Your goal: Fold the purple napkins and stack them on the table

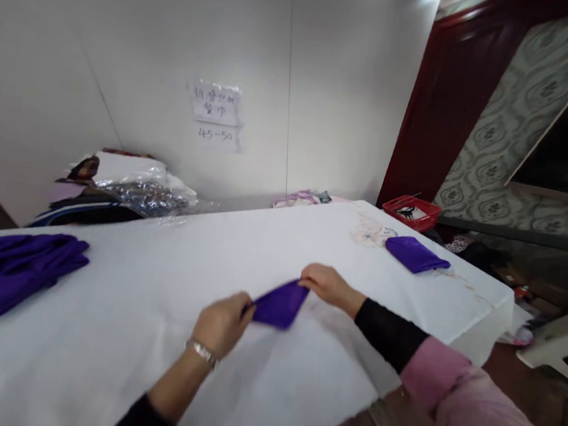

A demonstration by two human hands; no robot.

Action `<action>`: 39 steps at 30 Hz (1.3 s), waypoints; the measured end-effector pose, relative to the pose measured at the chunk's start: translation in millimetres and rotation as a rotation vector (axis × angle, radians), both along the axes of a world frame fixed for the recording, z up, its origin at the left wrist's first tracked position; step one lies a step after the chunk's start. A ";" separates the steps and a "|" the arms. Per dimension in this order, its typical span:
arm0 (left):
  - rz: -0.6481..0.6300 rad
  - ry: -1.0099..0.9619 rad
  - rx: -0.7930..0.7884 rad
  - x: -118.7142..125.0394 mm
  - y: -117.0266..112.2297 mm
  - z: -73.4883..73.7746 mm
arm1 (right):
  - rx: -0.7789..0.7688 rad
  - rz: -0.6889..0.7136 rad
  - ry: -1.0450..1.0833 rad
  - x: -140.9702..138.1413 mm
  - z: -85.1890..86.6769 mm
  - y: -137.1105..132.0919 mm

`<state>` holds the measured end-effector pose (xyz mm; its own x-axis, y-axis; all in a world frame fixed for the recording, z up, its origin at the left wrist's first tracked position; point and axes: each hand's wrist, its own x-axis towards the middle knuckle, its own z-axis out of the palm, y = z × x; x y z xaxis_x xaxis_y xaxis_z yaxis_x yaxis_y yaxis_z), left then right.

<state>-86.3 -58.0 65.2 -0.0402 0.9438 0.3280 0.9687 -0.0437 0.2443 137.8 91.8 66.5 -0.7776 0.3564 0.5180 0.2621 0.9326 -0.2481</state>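
Note:
A small folded purple cloth (279,303) lies on the white table (157,281) between my hands. My left hand (222,322), with a bracelet on its wrist, is closed on the cloth's near left end. My right hand (326,285) pinches the cloth's far right corner. A second folded purple cloth (415,254) lies farther right on the table. A heap of unfolded purple cloth (7,267) sits at the table's left edge.
A red basket (412,212) stands beyond the table's far right corner. Plastic-wrapped bundles (130,188) are stacked against the white wall at the back left. A paper note (216,114) is taped to the wall. The table's right edge drops to a cluttered floor.

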 end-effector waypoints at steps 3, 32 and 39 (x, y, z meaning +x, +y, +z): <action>-0.021 0.120 0.294 -17.4 11.6 15.4 | 0.132 0.031 0.073 -10.6 20.6 7.4; -0.173 -0.113 0.021 21.0 -17.1 -55.4 | -0.710 -0.179 0.229 24.4 -60.8 -45.0; 0.098 -0.252 -0.215 17.7 3.9 -52.6 | -0.906 -0.202 0.091 17.4 -54.2 -43.4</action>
<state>-68.6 -54.1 12.6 -0.1886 0.9779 0.0903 0.8737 0.1251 0.4701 155.2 48.3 12.3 -0.6274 0.7781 0.0322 0.3421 0.3125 -0.8862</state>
